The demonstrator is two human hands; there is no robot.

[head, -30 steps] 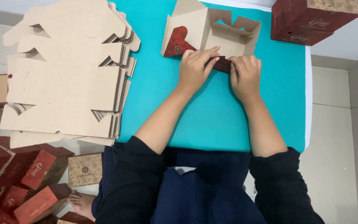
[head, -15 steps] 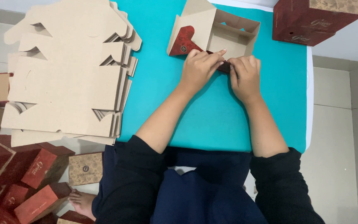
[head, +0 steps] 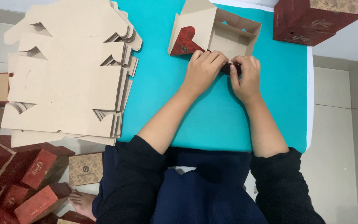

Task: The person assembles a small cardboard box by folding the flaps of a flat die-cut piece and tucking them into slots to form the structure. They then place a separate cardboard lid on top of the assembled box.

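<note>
A half-folded cardboard box (head: 228, 35), brown inside and dark red outside, lies on the teal table (head: 212, 120) at the far middle. Its left side flap (head: 186, 40) stands up, showing a red curved panel. My left hand (head: 202, 69) and my right hand (head: 245, 78) press side by side on the box's near front flap (head: 227, 68), fingers curled over its dark red edge. Most of that flap is hidden under my fingers.
A tall stack of flat unfolded cardboard blanks (head: 67, 70) covers the table's left part. A finished dark red box (head: 315, 18) stands at the far right corner. Several finished red boxes (head: 25, 182) lie on the floor at lower left, near my bare foot (head: 81, 203).
The box has shifted slightly away from me and its near flap has been folded further in. Both hands moved with it and drew closer together on the flap.
</note>
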